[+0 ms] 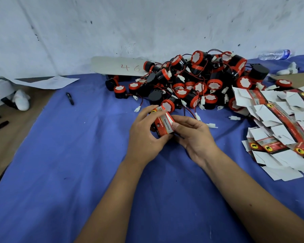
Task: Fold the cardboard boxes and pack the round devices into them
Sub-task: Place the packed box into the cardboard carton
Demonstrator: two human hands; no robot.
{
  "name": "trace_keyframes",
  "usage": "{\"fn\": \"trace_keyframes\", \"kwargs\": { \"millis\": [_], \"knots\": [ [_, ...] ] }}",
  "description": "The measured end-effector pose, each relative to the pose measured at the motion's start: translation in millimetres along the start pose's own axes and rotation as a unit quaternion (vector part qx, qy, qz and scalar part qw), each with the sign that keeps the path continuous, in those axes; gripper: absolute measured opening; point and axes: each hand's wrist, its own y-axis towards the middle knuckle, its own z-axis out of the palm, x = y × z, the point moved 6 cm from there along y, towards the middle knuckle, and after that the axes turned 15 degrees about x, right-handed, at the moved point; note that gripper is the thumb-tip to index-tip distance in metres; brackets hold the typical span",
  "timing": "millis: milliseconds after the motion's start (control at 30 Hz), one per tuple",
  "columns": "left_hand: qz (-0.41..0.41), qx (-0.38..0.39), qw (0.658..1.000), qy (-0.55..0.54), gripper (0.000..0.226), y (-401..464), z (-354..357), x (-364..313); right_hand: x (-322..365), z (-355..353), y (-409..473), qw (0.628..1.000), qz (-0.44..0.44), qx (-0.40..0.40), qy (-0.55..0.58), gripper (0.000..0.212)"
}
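A small red, white and black cardboard box (162,124) is held above the blue cloth at the middle of the view. My left hand (145,135) grips it from the left and below, fingers curled over its top. From the right, my right hand (191,135) pinches the box's white edge with thumb and fingers. Just behind the box lies a round device (168,105), black with a red cap and a wire. A large pile of such round devices (197,79) fills the back middle. Flat unfolded boxes (277,130) lie heaped at the right.
The blue cloth (74,163) covers the work surface. A black pen (70,98) lies at the back left, a white sheet (47,82) beyond it. A cardboard piece marked 46 (119,66) leans by the wall. A plastic bottle (275,54) lies at the far right.
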Motion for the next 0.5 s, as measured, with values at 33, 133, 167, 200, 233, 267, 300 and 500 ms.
{"fn": "trace_keyframes", "kwargs": {
  "millis": [33, 133, 167, 200, 233, 267, 300, 500],
  "knots": [
    [0.001, -0.001, 1.000, 0.003, 0.059, 0.0, 0.4, -0.4, 0.4, -0.5, -0.2, 1.000, -0.002, -0.005, -0.003, 0.021],
    [0.010, -0.006, 1.000, 0.013, 0.050, 0.0, 3.1, -2.6, 0.2, -1.6, -0.8, 1.000, -0.007, -0.028, 0.001, 0.013],
    [0.013, -0.007, 1.000, 0.015, 0.047, -0.3, 4.4, -3.3, 0.0, -1.8, -1.1, 0.999, -0.007, -0.036, 0.006, 0.012],
    [0.013, -0.007, 1.000, 0.014, 0.044, -0.4, 5.5, -3.6, 0.0, -2.1, -1.1, 0.999, -0.006, -0.044, 0.009, 0.011],
    [0.012, -0.007, 1.000, 0.009, 0.043, -0.5, 6.1, -3.7, 0.0, -2.9, -1.0, 0.999, -0.004, -0.052, 0.012, 0.011],
    [0.010, -0.006, 1.000, 0.003, 0.041, -0.3, 6.5, -3.5, 0.0, -3.7, -0.8, 0.998, -0.003, -0.057, 0.015, 0.011],
    [0.011, -0.005, 1.000, -0.002, 0.041, 0.1, 6.8, -3.0, -0.2, -4.1, -0.7, 0.998, -0.003, -0.060, 0.018, 0.010],
    [0.009, -0.023, 1.000, 0.005, 0.035, -1.7, 6.9, -4.8, -0.6, 0.2, -2.9, 0.996, -0.028, -0.079, -0.030, 0.011]
  ]
}}
